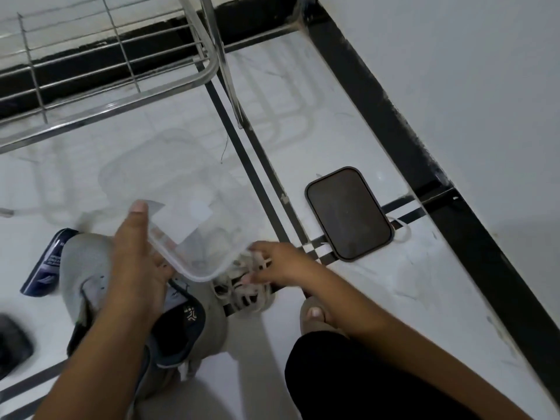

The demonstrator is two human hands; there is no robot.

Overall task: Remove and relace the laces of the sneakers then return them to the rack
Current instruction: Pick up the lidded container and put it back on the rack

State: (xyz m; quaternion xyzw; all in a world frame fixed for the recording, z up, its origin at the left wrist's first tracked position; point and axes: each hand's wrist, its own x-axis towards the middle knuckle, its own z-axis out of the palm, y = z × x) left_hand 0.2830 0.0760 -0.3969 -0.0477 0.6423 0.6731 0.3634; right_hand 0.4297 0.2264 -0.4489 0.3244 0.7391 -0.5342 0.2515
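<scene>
My left hand (138, 256) grips the near-left rim of a clear plastic container (194, 225), held tilted above the floor. Under it lie two grey sneakers: one (88, 280) at the left with a dark blue lining, the other (212, 322) beside it, mostly covered by my arm. A pile of loose off-white laces (242, 292) lies on the floor below the container's near corner. My right hand (278, 265) reaches into that pile and its fingers pinch some of the laces. The steel wire shoe rack (100, 65) stands at the upper left.
A dark phone (348, 213) lies face up on the white floor tiles to the right, with a white cable at its edge. A blue packet (42, 268) lies left of the sneakers. A dark object (12, 344) sits at the left edge. My foot (315, 316) and black-clad knee are at the bottom.
</scene>
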